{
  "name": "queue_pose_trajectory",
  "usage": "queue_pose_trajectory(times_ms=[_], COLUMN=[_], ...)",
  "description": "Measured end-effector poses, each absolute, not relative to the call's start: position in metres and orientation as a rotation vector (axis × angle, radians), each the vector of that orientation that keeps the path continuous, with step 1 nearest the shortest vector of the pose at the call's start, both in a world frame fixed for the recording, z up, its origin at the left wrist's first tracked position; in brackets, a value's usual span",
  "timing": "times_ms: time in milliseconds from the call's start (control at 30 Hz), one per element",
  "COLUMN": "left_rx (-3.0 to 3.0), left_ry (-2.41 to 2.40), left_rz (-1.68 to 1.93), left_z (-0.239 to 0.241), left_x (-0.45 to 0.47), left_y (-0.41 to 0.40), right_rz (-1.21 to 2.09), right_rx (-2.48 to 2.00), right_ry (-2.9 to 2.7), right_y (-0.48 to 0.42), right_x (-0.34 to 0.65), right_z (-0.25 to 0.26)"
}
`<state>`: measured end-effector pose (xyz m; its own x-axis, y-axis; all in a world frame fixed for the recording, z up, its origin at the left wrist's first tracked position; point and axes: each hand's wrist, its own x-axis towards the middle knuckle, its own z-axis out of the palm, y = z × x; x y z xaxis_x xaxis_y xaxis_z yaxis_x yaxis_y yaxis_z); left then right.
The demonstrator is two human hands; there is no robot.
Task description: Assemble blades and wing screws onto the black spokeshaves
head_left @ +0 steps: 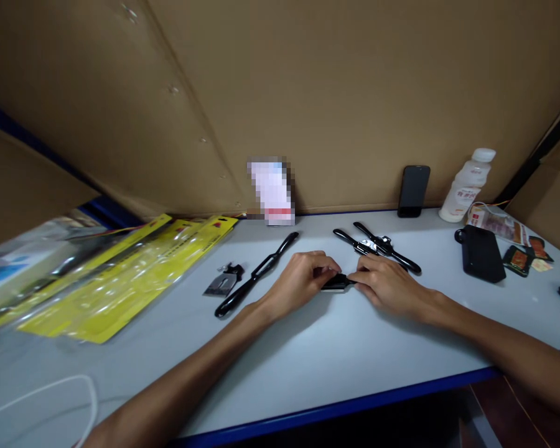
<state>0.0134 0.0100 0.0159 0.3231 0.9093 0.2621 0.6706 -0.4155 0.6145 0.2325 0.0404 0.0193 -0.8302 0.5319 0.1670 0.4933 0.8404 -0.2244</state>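
My left hand [302, 277] and my right hand [386, 285] meet in the middle of the white table [308, 367]. Both pinch a small black part [336, 283] between their fingertips, low over the tabletop. A long black two-handled tool [256, 272] lies just left of my left hand. Two more tools of the same kind [378, 246] lie crossed just behind my right hand. A small metal blade with a black clamp [224, 280] rests further left.
Yellow plastic packages [121, 280] cover the left side. A phone [413, 190] and a white bottle [466, 185] stand against the cardboard back wall. A black case [481, 252] and small packets [522, 256] lie at the right. A white cable [65, 386] curls at the front left.
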Motion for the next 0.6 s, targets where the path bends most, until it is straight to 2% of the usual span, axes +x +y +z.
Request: queue_pose_trajectory(times_ms=[600], left_rx=[2.323], left_ry=[1.355], left_rz=[0.843], left_z=[0.0190], left_x=[0.0094], left_y=[0.0079], right_rz=[0.271], right_rx=[-0.790], right_ry=[-2.814], right_y=[0.0390], right_x=[0.2332], right_z=[0.0220])
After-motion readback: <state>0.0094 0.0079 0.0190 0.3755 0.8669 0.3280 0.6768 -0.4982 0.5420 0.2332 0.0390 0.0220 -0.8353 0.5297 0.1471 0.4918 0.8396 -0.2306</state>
